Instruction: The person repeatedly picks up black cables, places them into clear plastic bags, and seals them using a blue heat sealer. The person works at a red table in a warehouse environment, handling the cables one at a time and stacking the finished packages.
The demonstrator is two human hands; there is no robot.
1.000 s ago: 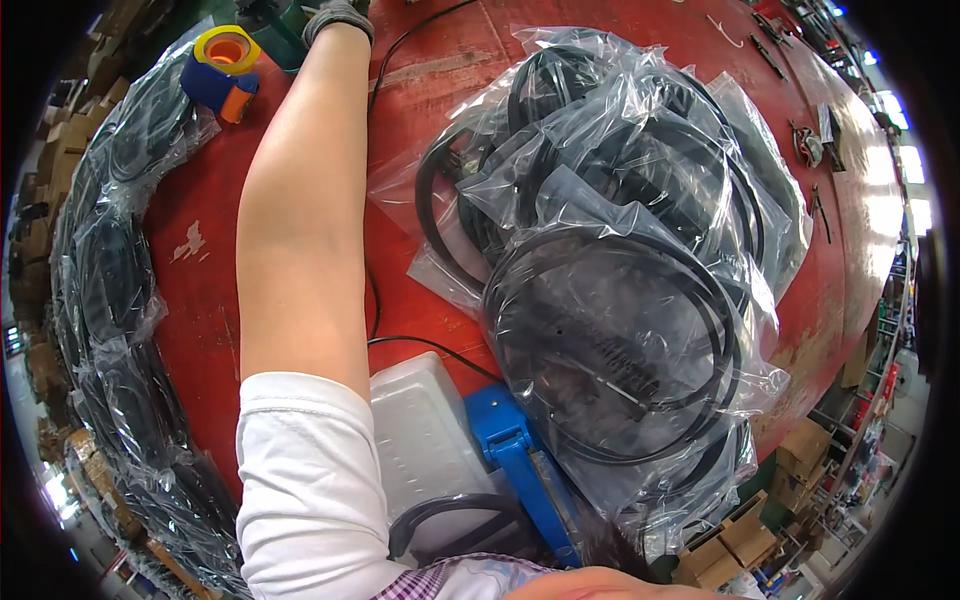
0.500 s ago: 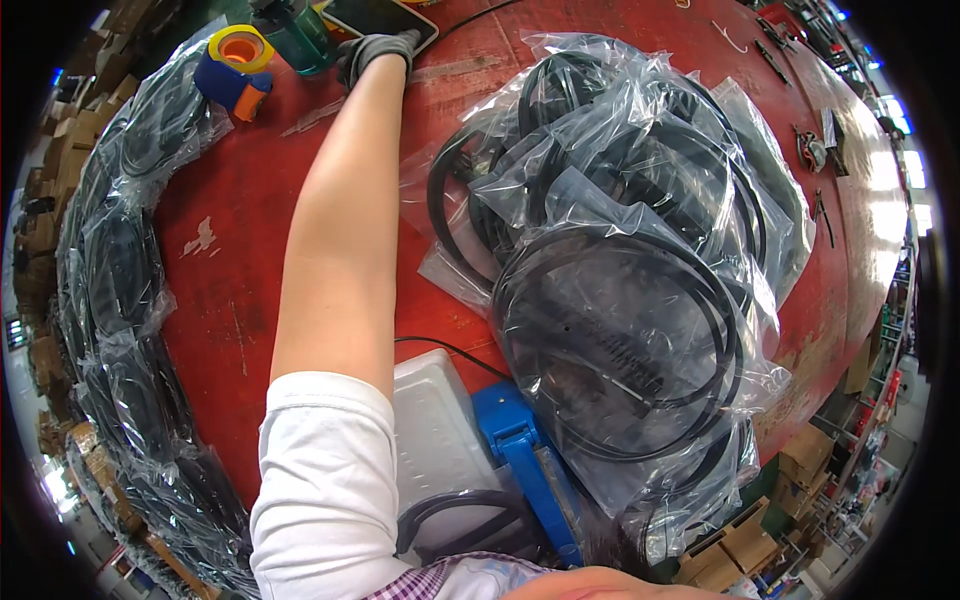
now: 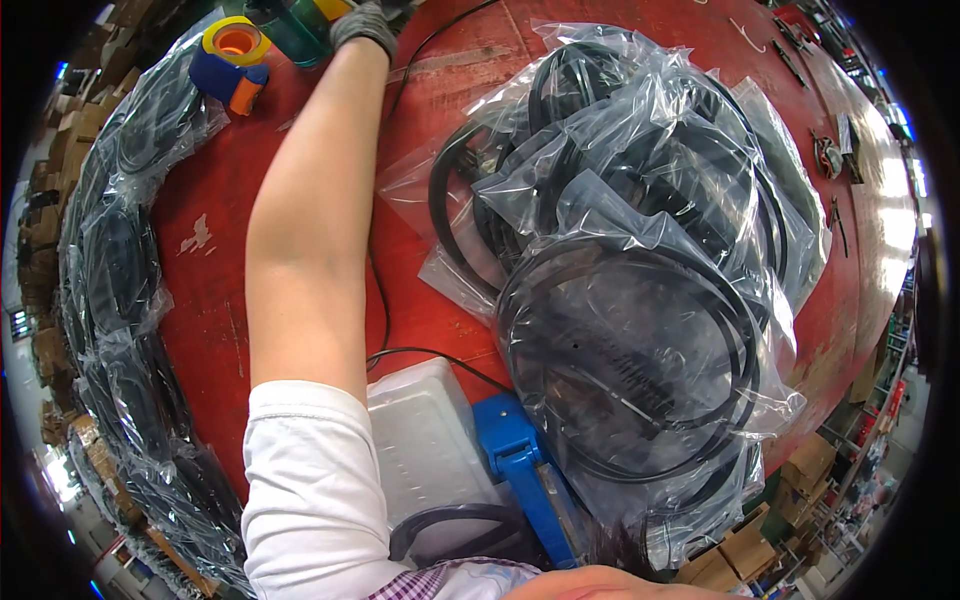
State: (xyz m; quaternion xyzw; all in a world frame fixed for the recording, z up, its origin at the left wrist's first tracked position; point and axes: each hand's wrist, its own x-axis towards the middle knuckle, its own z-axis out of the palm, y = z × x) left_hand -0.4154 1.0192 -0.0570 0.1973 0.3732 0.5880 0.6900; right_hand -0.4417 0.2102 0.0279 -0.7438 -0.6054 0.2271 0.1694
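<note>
My left hand (image 3: 364,28), in a grey glove, reaches to the far side of the red table, at the top edge of the view. A dark flat device (image 3: 404,12) shows only in part beside it, cut off by the edge. The fingers are mostly hidden, so I cannot tell whether they grip it. Just left of the hand stands a green translucent bottle (image 3: 296,35). A blue tape dispenser (image 3: 222,78) with a roll of yellow tape (image 3: 237,41) lies further left. My right hand is out of view.
Clear plastic bags with coiled black rubber strips (image 3: 630,350) pile up on the right. Nearer me are a blue lever tool (image 3: 520,450) and a whitish box (image 3: 425,430). More bagged coils (image 3: 120,260) line the left edge. Pliers (image 3: 838,225) lie far right.
My left hand has shifted slightly left and further away, toward the top edge. The flat device, more visible before, is now mostly out of view. A black cable now shows along my forearm.
</note>
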